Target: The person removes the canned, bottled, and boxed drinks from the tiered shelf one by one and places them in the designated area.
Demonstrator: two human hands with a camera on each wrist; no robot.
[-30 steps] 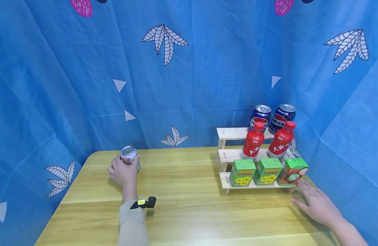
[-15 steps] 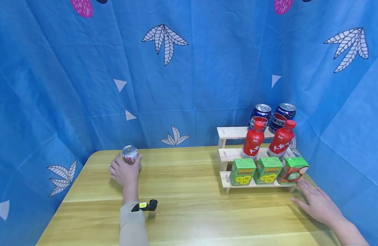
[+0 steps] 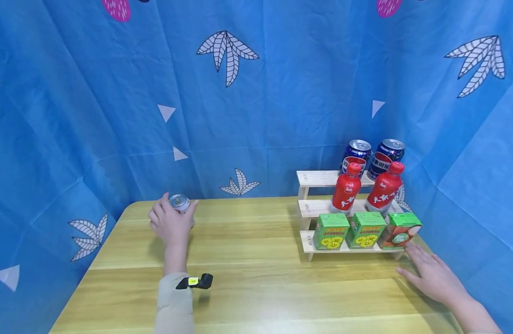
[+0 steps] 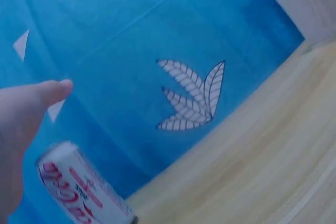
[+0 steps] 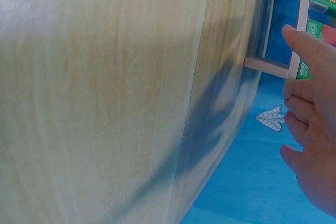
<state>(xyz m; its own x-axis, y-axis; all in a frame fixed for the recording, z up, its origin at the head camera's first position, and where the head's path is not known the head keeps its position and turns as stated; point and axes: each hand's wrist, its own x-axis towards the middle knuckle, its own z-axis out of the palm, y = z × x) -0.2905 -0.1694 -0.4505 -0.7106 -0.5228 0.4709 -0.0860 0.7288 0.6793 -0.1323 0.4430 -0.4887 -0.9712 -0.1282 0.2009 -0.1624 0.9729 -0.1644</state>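
White-and-red cylindrical metal can (image 4: 81, 187) stands at eight o'clock in the head view.
Left hand (image 3: 171, 221) surrounds it loosely, thumb apart from it; right hand (image 3: 436, 277), at four o'clock, has extended fingers near the pale wooden tiered shelf (image 3: 316, 177).

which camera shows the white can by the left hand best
The left wrist view: the white can shows its red-lettered side large there, though the frame's bottom edge cuts part off. The head view shows its silvery top, with the left hand hiding much of the side. The right wrist view doesn't show it.
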